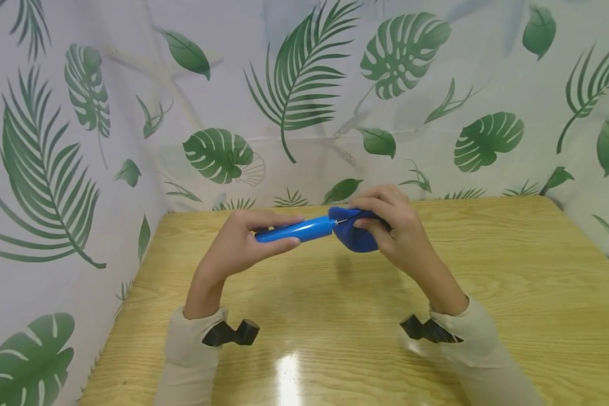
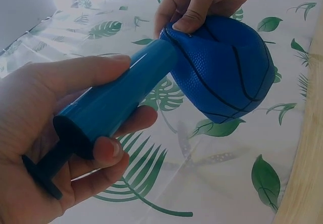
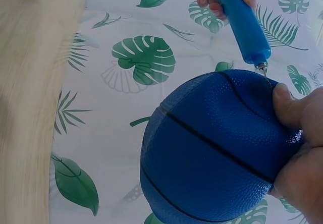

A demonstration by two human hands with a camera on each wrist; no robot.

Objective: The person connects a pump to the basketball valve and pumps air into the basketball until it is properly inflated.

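Note:
My left hand (image 1: 243, 239) grips a blue hand pump (image 1: 304, 230) by its barrel, fingers on one side and thumb on the other. In the left wrist view the pump's dark T-shaped handle (image 2: 48, 171) sticks out near the palm, apparently pushed most of the way in. A thin metal needle (image 3: 262, 68) runs from the pump's tip to a soft, dented blue ball with black lines (image 3: 212, 148). How deep the needle sits is hard to tell. My right hand (image 1: 398, 223) pinches the ball beside the needle, holding it above the table.
A wood-grain table (image 1: 335, 316) lies below both hands. Behind it and at the sides hangs a white cloth with green leaf prints (image 1: 314, 113). Black camera mounts (image 1: 246, 331) are strapped at both light sleeves.

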